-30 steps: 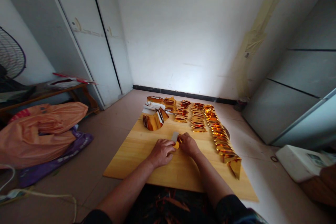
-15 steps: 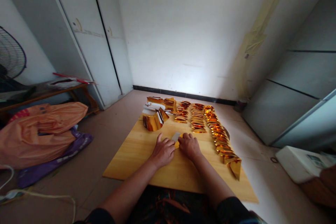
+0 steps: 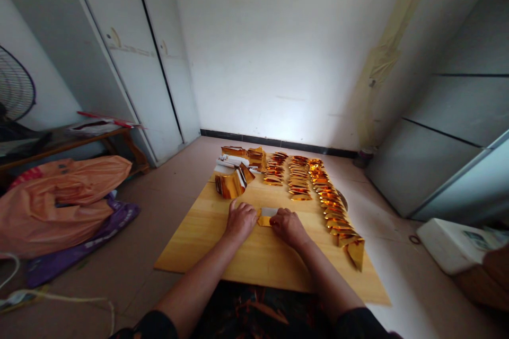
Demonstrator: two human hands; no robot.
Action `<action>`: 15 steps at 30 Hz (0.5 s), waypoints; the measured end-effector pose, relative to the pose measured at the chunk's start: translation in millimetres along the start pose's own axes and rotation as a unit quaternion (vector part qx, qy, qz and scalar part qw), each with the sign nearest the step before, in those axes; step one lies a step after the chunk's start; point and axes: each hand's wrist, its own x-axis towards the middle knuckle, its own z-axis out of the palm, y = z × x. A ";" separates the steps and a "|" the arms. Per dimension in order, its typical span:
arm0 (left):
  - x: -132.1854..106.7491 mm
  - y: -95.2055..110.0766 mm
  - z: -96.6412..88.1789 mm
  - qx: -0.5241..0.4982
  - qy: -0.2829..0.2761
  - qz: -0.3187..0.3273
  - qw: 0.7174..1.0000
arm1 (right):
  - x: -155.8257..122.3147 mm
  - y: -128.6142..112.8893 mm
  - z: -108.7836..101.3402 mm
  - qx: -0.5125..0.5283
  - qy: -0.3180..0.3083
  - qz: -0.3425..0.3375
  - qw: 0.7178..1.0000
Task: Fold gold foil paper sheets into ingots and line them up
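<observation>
A small sheet of gold foil paper lies on the wooden board in front of me, partly folded, with a grey-white strip showing along its far side. My left hand is at the sheet's left edge, fingers bent together and one outer finger raised. At the other end, my right hand has its fingers closed on the paper; its fingertips are partly hidden. Beyond my left hand stands a curved stack of gold foil sheets. Folded gold foil pieces stand in rows farther back.
The wooden board rests low over a tiled floor. A long row of folded foil pieces runs down its right side. White paper rolls lie at the back left. An orange bag is left of the board, a white box right.
My left hand has shifted slightly left, off the middle of the foil paper. The paper has turned from slanted to nearly level, and more of it shows between my hands.
</observation>
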 end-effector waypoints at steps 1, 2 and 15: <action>0.4 -0.1 0.3 -0.002 0.000 -0.006 1.000 | -0.8 0.7 1.3 0.007 -0.003 -0.008 1.000; 0.7 0.1 0.6 -0.003 -0.003 -0.008 1.000 | -1.5 1.3 2.7 0.013 -0.004 -0.015 1.000; -6.8 9.4 2.1 -0.036 -0.074 0.072 0.994 | -18.8 0.9 14.2 -0.088 0.093 -0.122 0.984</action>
